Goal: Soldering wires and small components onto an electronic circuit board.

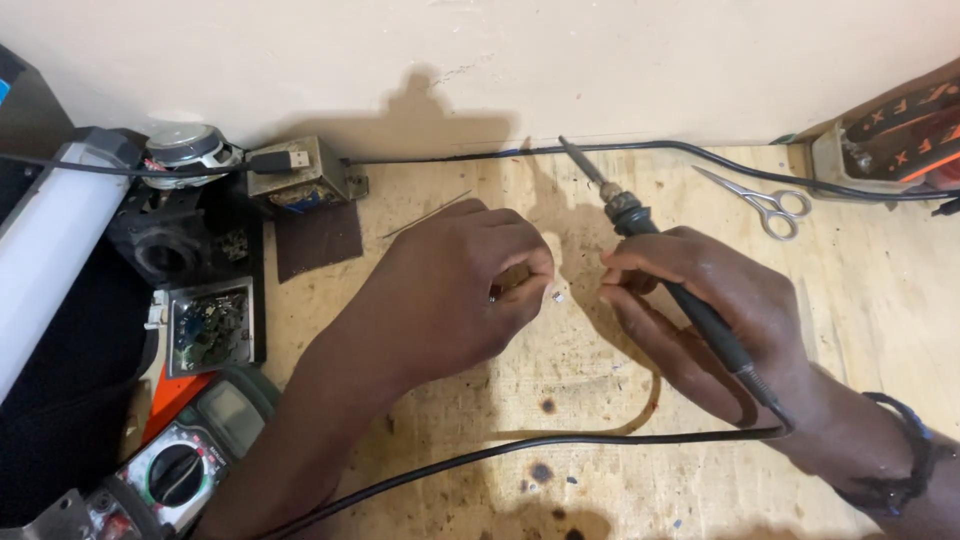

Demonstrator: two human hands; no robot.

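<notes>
Your left hand [455, 290] pinches something tiny, fingers together; what it is can't be made out. Your right hand [710, 310] is clamped on the soldering iron [680, 275], tip up toward the wall. Its cable [520, 450] crosses the worktop [600, 400] below your wrists. Scissors [765, 203] lie clear at right; multimeter [175, 470] cut off at lower left.

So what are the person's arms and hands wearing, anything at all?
Very little. Both hands are bare, with no gloves or rings that show. The left hand and its forearm are uncovered, with no sleeve in view. The right hand has a dark braided wristband around the wrist and no sleeve either.
</notes>
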